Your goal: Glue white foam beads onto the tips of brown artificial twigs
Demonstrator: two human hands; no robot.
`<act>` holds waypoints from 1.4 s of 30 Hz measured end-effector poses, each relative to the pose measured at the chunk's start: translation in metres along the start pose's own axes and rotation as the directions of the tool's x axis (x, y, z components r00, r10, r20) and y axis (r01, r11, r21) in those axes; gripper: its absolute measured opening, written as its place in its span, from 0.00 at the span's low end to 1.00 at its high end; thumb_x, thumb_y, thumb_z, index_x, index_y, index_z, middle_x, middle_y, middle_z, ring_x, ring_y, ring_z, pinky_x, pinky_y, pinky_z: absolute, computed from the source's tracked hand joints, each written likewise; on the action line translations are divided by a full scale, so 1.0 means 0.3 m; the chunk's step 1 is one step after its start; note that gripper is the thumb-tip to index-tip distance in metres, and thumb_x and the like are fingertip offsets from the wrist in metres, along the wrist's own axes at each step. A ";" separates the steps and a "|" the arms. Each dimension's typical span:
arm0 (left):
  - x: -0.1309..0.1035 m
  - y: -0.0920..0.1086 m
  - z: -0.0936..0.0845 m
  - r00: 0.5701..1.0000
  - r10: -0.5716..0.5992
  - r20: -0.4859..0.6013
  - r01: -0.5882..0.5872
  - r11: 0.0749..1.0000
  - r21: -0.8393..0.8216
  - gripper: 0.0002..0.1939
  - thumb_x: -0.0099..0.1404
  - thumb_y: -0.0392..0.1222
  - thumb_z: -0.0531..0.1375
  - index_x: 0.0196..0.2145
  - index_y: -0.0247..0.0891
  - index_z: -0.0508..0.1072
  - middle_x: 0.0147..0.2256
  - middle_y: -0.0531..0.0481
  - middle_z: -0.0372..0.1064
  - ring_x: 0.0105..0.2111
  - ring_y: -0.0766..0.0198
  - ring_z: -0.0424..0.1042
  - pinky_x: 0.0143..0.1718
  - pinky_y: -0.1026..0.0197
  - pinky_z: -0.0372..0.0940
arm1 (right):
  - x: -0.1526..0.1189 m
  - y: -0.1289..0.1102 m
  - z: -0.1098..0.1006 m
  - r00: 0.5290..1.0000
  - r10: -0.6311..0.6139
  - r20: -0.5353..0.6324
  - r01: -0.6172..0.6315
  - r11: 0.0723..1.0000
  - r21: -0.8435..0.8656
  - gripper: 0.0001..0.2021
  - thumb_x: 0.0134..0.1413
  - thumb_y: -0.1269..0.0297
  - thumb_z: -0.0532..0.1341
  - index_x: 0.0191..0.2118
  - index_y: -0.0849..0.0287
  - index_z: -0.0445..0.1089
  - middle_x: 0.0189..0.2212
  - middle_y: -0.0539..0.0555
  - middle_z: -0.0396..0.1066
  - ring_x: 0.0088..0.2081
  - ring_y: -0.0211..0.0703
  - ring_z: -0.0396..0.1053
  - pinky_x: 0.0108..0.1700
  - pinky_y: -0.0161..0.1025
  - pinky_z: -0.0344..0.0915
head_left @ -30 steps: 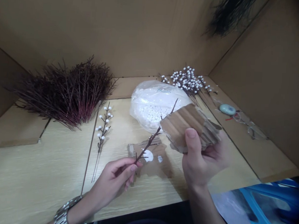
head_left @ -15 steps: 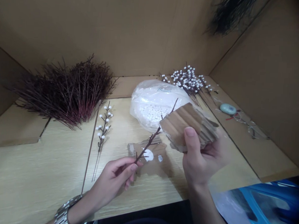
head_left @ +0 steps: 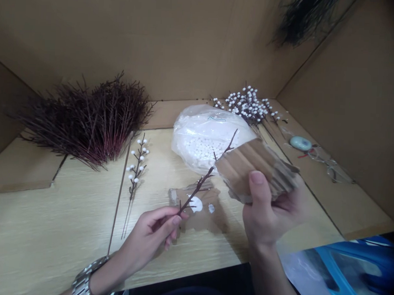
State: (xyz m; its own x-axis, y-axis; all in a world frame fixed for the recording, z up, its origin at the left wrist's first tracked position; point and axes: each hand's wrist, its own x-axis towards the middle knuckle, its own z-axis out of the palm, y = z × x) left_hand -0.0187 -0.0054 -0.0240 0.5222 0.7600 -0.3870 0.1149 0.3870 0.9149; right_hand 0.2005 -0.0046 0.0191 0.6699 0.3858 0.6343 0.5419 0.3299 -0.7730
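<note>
Above table point(head_left: 72, 229), right hand point(head_left: 264, 218) gripping cardboard point(head_left: 240, 167) shifted slightly rightward; left hand point(head_left: 157, 230) pinching twig point(head_left: 201, 183).

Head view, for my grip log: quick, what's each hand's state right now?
Left hand: closed, holding a dark brown twig.
Right hand: closed, holding a torn cardboard piece.

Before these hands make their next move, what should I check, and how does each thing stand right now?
1. Twig gripped: ok, pinched between thumb and fingers of the left hand.
2. Torn cardboard gripped: ok, the right hand has its thumb on top.
3. A free hand: not ok, both are holding something.
4. Twig clear of the torn cardboard: cannot tell, they come too close in this view.
5. Bag of white beads open: cannot tell, no opening shows plainly.
6. Glasses clear of both hands: ok, they lie apart, over to the right.
</note>
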 end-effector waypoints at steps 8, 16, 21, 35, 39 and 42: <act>-0.002 0.005 -0.001 1.000 0.004 0.002 -0.004 1.000 0.010 0.18 0.70 0.53 0.61 0.43 0.34 0.79 0.24 0.53 0.67 0.22 0.69 0.63 0.23 0.67 0.62 | -0.007 0.001 -0.006 0.999 -0.004 0.041 0.004 1.000 -0.004 0.11 0.56 0.59 0.70 0.44 0.55 0.78 0.34 0.52 0.78 0.31 0.45 0.76 0.33 0.43 0.73; 0.002 0.007 -0.001 1.000 0.007 0.004 -0.007 1.000 0.007 0.18 0.71 0.52 0.61 0.44 0.34 0.79 0.24 0.53 0.67 0.22 0.68 0.63 0.24 0.66 0.62 | -0.008 0.011 -0.005 0.999 -0.037 0.034 0.037 0.999 -0.009 0.11 0.54 0.60 0.70 0.43 0.57 0.79 0.34 0.53 0.79 0.31 0.45 0.76 0.33 0.42 0.73; -0.001 0.006 0.000 1.000 0.009 -0.002 -0.009 1.000 0.011 0.18 0.70 0.52 0.61 0.43 0.34 0.79 0.24 0.53 0.67 0.22 0.68 0.63 0.23 0.66 0.61 | -0.002 0.010 -0.004 0.999 -0.037 0.019 0.037 0.999 0.004 0.11 0.53 0.61 0.70 0.43 0.57 0.78 0.31 0.51 0.78 0.28 0.43 0.73 0.29 0.40 0.70; 0.004 0.016 0.006 0.998 0.048 -0.026 -0.048 0.999 0.011 0.21 0.70 0.57 0.61 0.41 0.34 0.77 0.22 0.54 0.65 0.20 0.68 0.63 0.22 0.67 0.61 | 0.047 0.038 -0.003 0.987 0.119 -0.111 -0.099 0.981 0.169 0.10 0.57 0.57 0.68 0.40 0.56 0.74 0.32 0.49 0.73 0.35 0.41 0.72 0.39 0.38 0.70; 0.006 0.014 0.010 0.998 0.051 -0.031 -0.051 0.999 0.008 0.22 0.68 0.59 0.61 0.39 0.34 0.77 0.21 0.55 0.63 0.19 0.68 0.62 0.21 0.66 0.61 | 0.045 0.051 -0.012 0.966 0.258 0.031 -0.258 0.939 0.228 0.11 0.59 0.57 0.67 0.45 0.55 0.74 0.38 0.51 0.76 0.38 0.41 0.74 0.40 0.37 0.71; 0.008 0.010 0.011 0.998 0.038 -0.053 -0.038 0.999 0.001 0.22 0.67 0.60 0.62 0.39 0.34 0.77 0.21 0.55 0.63 0.19 0.68 0.61 0.21 0.66 0.61 | 0.042 0.061 -0.010 0.945 0.310 0.103 -0.326 0.905 0.274 0.13 0.59 0.56 0.66 0.47 0.55 0.74 0.41 0.53 0.77 0.43 0.43 0.76 0.46 0.40 0.73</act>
State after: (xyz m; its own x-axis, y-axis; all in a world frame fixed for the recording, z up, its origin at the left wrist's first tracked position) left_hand -0.0143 -0.0042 -0.0216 0.4805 0.8009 -0.3573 0.0960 0.3569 0.9292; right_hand 0.2204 0.0038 0.0129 0.7485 0.5560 0.3615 0.1326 0.4086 -0.9030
